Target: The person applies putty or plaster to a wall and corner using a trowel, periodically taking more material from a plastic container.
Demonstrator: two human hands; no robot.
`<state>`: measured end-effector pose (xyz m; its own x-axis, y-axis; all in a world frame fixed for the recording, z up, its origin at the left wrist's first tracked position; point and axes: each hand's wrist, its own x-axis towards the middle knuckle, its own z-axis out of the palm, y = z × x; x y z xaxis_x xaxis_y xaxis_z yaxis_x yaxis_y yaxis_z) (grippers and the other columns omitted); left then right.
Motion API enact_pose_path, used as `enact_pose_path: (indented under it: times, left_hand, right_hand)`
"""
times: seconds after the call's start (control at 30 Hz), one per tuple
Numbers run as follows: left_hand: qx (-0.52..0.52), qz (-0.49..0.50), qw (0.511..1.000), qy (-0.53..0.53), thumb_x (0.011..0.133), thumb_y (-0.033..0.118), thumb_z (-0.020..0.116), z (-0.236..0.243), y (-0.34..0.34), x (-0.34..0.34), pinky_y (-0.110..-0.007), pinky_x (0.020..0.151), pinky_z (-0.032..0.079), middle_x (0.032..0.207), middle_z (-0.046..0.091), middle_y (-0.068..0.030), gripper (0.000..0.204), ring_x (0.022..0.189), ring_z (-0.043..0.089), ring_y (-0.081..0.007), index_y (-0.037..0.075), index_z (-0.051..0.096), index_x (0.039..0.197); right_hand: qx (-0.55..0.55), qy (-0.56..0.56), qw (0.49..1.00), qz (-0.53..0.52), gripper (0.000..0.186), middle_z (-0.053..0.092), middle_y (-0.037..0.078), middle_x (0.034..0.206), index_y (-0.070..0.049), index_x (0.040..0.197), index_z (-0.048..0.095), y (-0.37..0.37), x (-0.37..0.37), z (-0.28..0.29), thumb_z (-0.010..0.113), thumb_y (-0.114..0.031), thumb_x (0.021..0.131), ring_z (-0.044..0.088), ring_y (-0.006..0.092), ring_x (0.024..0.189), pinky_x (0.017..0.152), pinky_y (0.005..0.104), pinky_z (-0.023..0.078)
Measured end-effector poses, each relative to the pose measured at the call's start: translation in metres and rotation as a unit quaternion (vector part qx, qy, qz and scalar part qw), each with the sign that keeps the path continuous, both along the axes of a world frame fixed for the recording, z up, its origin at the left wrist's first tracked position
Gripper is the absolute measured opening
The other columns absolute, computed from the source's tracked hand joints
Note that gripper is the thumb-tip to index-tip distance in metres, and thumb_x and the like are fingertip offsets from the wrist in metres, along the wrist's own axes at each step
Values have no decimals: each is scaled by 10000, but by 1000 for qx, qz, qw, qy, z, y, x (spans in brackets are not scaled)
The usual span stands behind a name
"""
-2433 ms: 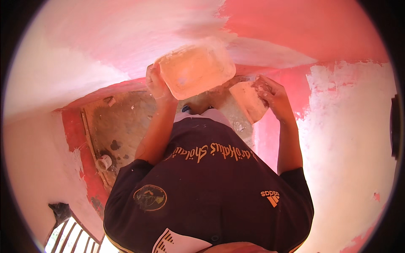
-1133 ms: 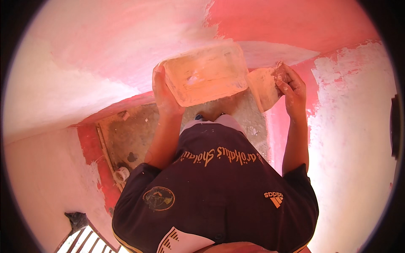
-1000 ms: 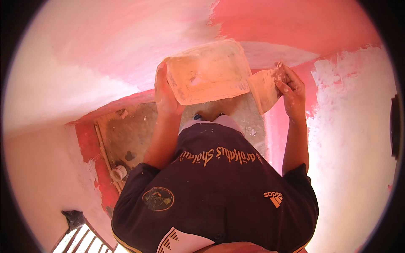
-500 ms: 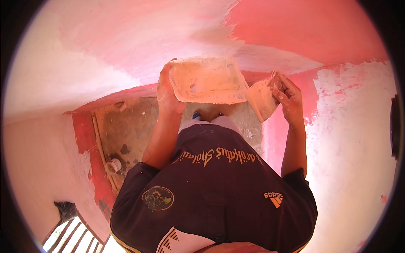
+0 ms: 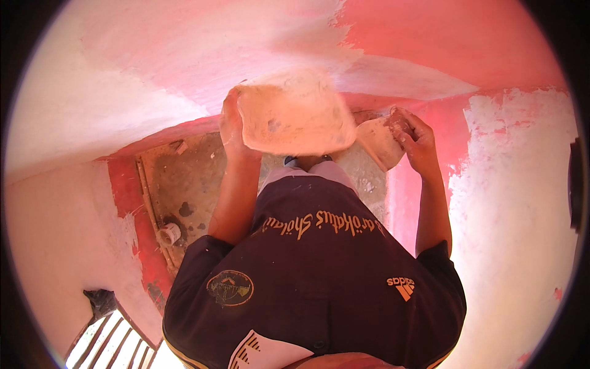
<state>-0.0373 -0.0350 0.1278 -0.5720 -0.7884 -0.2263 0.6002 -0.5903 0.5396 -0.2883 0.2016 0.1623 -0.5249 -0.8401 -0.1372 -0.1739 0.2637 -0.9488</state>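
My left hand (image 5: 232, 129) grips the left edge of a shallow, putty-smeared tray (image 5: 295, 117) held out in front of my chest. The tray is slightly blurred, its inside coated pale. To the right, my right hand (image 5: 415, 138) is closed around the upper end of a wide, flat putty scraper (image 5: 380, 141), fingers and thumb pinching it. The scraper's blade hangs down and left, its corner close to the tray's right edge; whether they touch I cannot tell. Pale smears cover the blade as well.
Ahead stands a wall (image 5: 418, 37) partly red, partly skimmed pale. Another patchy white wall (image 5: 516, 160) rises at the right. Below lies a stained floor (image 5: 196, 178) with a small white tub (image 5: 169, 234) at the left. A barred opening (image 5: 110, 341) shows at the lower left.
The tray has shifted slightly left and tilted, its near edge dipping lower. The scraper has moved a little up and left with my right hand.
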Motion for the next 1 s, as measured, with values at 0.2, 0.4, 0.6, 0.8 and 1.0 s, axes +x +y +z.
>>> enact_pose_path:
  times: [0.2, 0.4, 0.6, 0.8, 1.0]
  left_hand:
    - [-322, 94, 889, -313, 944, 240, 628, -3, -15, 16, -358, 924, 523, 1218, 627, -129, 409, 1064, 640, -239, 7, 560, 1274]
    - [-267, 121, 920, -259, 938, 167, 613, 2, -11, 11, -340, 915, 520, 1199, 638, -135, 336, 1053, 640, -220, -4, 596, 1227]
    - [-244, 143, 933, -222, 995, 174, 553, 6, -8, 6, -316, 877, 531, 1166, 644, -100, 289, 1024, 639, -189, -16, 629, 1199]
    - [-222, 159, 942, -193, 1038, 157, 501, 10, -8, 7, -274, 757, 535, 984, 697, -65, 274, 872, 641, -125, -39, 683, 1100]
    - [-276, 22, 937, -212, 1038, 155, 527, 27, -5, 2, -248, 721, 514, 935, 705, -45, 266, 826, 623, -92, -35, 712, 1055]
  right_hand:
    - [-84, -26, 990, -115, 453, 666, 105, 1168, 41, 1372, 538, 4, -5, 4, 610, -21, 929, 640, 162, 1037, 881, 279, 515]
    - [-140, -41, 987, -67, 469, 685, 61, 1102, 18, 1383, 540, -18, 19, 18, 629, -60, 929, 608, 91, 885, 688, 220, 467]
    - [-122, -82, 987, -70, 484, 676, 26, 1067, 15, 1381, 542, -28, 36, 18, 655, -95, 923, 558, 60, 824, 656, 210, 433]
    - [-113, -26, 992, -57, 487, 669, 74, 1118, 56, 1360, 546, -29, 7, 38, 631, -53, 893, 608, 121, 944, 796, 256, 489]
    - [-94, 22, 995, 13, 511, 655, 121, 1204, 74, 1353, 544, -48, -13, 66, 618, -48, 863, 615, 192, 1108, 978, 326, 481]
